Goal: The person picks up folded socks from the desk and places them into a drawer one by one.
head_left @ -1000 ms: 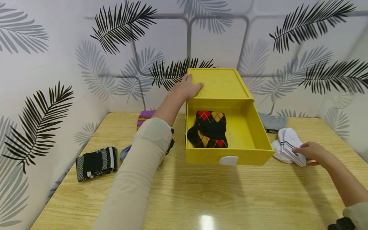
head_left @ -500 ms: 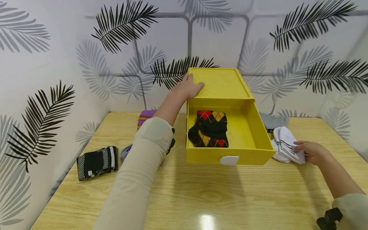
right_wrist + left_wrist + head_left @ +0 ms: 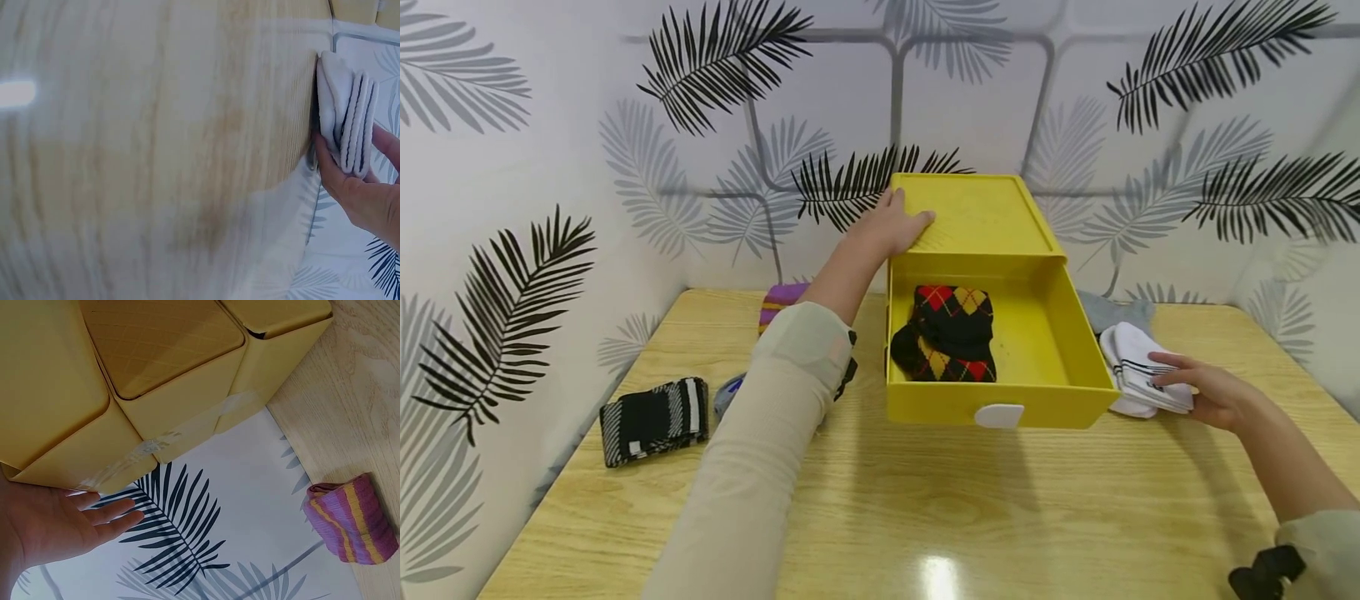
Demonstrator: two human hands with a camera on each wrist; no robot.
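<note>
My left hand (image 3: 891, 225) rests on the top left corner of a yellow drawer box (image 3: 977, 212), thumb on the top. In the left wrist view its fingers (image 3: 109, 519) reach out straight along the box. The yellow drawer (image 3: 940, 404), with a white pull tab (image 3: 998, 416), is pulled out. Inside, on its left side, lie folded black argyle socks (image 3: 955, 321) with red and yellow diamonds. To the right of the drawer, my right hand (image 3: 1217, 396) grips folded white socks (image 3: 359, 119) with dark stripes, thumb beneath and fingers above, close over the table.
A grey sock (image 3: 1116, 312) lies behind the white socks. On the left are folded black-and-white striped socks (image 3: 655, 421), a grey-blue item (image 3: 727, 396) partly behind my sleeve, and purple-and-yellow striped socks (image 3: 353, 519). A leaf-patterned wall (image 3: 820, 100) borders the wooden table (image 3: 962, 508).
My right hand has moved slightly up and to the left, and the white socks have shifted with it toward the drawer. The left hand and the box stay in place.
</note>
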